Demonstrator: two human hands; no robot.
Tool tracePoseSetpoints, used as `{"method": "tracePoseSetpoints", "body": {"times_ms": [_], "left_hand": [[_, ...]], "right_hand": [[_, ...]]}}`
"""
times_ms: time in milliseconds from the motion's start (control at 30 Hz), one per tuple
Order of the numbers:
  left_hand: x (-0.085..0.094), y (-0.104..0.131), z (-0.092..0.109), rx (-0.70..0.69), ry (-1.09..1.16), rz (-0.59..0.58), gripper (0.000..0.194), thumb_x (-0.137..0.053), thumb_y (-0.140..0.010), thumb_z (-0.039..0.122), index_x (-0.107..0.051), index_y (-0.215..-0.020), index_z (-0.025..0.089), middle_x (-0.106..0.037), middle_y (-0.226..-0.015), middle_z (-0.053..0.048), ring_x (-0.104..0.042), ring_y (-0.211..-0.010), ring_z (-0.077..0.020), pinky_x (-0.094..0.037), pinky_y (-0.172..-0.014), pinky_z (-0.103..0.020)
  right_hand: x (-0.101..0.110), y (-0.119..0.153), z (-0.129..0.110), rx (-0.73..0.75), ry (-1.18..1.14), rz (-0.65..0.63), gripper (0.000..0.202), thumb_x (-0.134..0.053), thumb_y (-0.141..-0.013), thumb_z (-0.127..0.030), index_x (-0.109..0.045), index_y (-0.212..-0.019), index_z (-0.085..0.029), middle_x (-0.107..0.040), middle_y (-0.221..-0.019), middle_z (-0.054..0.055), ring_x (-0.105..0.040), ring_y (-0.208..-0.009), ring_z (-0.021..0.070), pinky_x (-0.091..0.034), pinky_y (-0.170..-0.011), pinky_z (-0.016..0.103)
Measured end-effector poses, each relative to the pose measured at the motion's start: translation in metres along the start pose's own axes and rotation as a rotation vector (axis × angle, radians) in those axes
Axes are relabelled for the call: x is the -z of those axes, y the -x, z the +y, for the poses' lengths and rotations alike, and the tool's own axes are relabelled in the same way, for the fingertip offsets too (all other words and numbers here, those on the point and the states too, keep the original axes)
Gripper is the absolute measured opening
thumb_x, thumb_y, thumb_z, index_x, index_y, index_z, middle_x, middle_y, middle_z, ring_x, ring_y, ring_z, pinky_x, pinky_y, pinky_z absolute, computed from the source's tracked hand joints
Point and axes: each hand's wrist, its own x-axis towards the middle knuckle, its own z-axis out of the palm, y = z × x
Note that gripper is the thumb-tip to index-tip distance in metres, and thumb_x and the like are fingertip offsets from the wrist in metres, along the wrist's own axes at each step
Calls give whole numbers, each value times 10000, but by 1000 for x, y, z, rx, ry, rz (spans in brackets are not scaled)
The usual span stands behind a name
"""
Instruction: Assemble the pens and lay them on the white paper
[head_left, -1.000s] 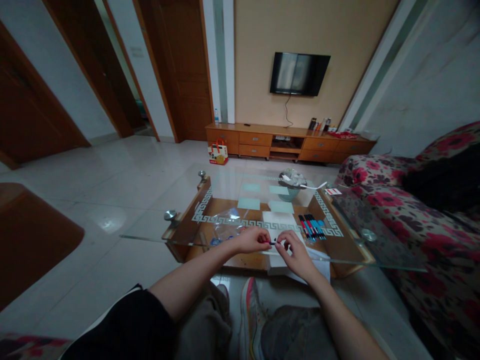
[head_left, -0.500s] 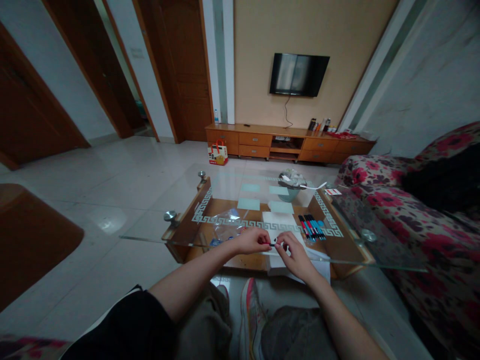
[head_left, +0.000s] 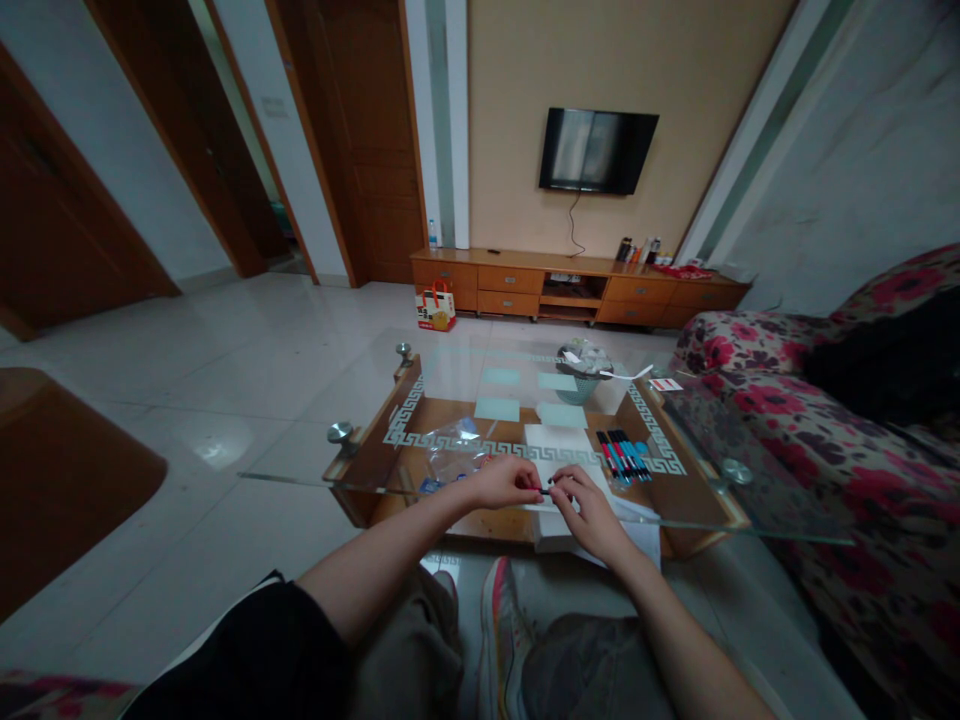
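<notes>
Above the near edge of the glass table [head_left: 450, 350], my left hand [head_left: 511, 483] and my right hand [head_left: 585, 508] face each other with fingers pinched. Between their fingertips runs a small dark, thin object [head_left: 547, 491], held at its left end by my left hand and at its right end by my right hand. It looks like a pen part, too small to be sure. To the right, a row of several red, blue and black pens [head_left: 622, 455] lies on the table. A clear plastic bag [head_left: 452, 450] is left of my hands.
A white box [head_left: 556, 442] and white paper [head_left: 637, 538] show beyond and below my hands. A lined basket [head_left: 577, 385] stands at the table's far side, near a red and white card [head_left: 666, 384]. A floral sofa [head_left: 795, 400] is at the right.
Both hands stay almost in place, and the fingertips are marginally closer together around the small dark object.
</notes>
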Motion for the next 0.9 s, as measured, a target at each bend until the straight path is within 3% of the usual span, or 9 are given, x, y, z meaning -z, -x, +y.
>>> {"method": "tracePoseSetpoints", "body": {"times_ms": [200, 567, 767, 900], "left_hand": [[-1, 0, -1, 10, 16, 6, 319, -724, -808, 424, -705, -878, 113, -718, -762, -59, -628, -661, -135, -422, -579, -199], [1, -1, -2, -23, -65, -31, 306, -710, -821, 415, -744, -875, 115, -738, -780, -65, -636, -671, -134, -416, -595, -199], [1, 0, 3, -8, -45, 38, 332, -693, -831, 428, -724, -943, 116, -716, -766, -40, -603, -652, -124, -405, -585, -194], [4, 2, 9, -64, -132, 12, 328, -611, -896, 416, -760, -888, 124, -698, -725, -32, -573, -642, -121, -389, -587, -201]], "right_hand": [[1, 1, -2, -23, 3, 19, 140, -519, -988, -314, -628, -1013, -230, -602, -1044, 73, -580, -834, 193, -492, -774, 333], [-1, -1, 0, 16, -4, -7, 213, -461, -1011, -304, -641, -929, -227, -600, -1054, 89, -583, -995, 229, -483, -890, 382], [1, 0, -1, -21, 12, 44, 172, -452, -1015, -316, -600, -999, -229, -596, -998, 74, -577, -870, 212, -485, -821, 358], [3, 1, -2, -40, 8, 69, 176, -446, -1016, -333, -592, -1007, -236, -592, -985, 75, -566, -851, 215, -487, -805, 357]]}}
